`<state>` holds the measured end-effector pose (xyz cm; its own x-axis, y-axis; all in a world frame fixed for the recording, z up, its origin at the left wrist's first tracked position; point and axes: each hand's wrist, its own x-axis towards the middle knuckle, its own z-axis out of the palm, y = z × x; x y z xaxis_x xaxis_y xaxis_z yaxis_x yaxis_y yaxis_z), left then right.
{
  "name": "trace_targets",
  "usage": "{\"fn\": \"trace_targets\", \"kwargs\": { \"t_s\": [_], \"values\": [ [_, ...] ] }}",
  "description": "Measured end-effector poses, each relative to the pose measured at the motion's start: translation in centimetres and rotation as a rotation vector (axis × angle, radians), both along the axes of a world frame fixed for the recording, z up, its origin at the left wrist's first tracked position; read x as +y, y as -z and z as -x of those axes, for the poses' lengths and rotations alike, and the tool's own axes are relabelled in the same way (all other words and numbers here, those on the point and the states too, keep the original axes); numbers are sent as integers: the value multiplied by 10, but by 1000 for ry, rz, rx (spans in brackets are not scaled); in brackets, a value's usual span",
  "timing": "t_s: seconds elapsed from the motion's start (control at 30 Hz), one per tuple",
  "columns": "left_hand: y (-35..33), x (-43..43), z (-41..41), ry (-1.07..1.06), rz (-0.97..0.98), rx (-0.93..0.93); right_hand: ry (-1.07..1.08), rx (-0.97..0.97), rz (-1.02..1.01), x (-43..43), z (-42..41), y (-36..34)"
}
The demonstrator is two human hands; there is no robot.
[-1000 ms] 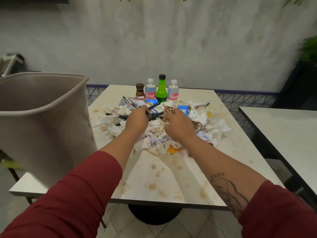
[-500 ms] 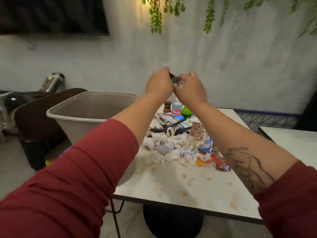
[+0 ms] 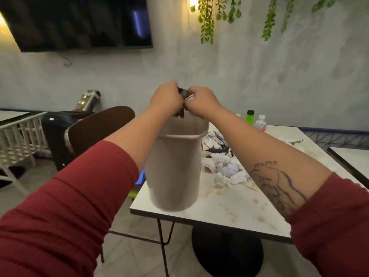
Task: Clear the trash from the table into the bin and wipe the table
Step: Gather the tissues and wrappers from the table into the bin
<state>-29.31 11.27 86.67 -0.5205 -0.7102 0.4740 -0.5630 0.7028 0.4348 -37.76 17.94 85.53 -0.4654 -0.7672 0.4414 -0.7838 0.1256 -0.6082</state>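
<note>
A tall beige bin (image 3: pixel 173 168) stands at the left edge of the stained white table (image 3: pixel 235 204). My left hand (image 3: pixel 166 98) and my right hand (image 3: pixel 201 100) are raised together just above the bin's mouth. Both grip a handful of trash (image 3: pixel 182 96), dark wrappers and a shiny scrap, squeezed between them. A dark piece hangs down to the bin's rim. To the right of the bin a pile of crumpled white tissues and wrappers (image 3: pixel 223 166) lies on the table, partly hidden by my right forearm.
A green bottle (image 3: pixel 250 116) and a clear water bottle (image 3: pixel 260 122) stand at the table's far side. A dark chair (image 3: pixel 99 126) sits left of the bin, a white railing (image 3: pixel 20 136) further left. A second table (image 3: pixel 351 156) is at the right edge.
Both hands lifted trash off the pile, rose and swung left to above the bin. My view turned left, so the bin now sits in the middle.
</note>
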Motion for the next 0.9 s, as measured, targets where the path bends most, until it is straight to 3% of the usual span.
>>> {"fn": "trace_targets", "kwargs": {
  "t_s": [0.13, 0.27, 0.57, 0.9],
  "values": [
    [14, -25, -15, -51, -50, -136, -55, -92, -140, -8, -15, 11],
    [25, -38, -21, -90, -62, -203, -22, -16, -192, -12, -16, 16],
    [13, -26, -1, -17, -42, -104, 133, 31, 68, 1, 7, 8],
    [-25, 47, 84, 180, 101, 45, 305, 110, 155, 54, 79, -6]
  ]
}}
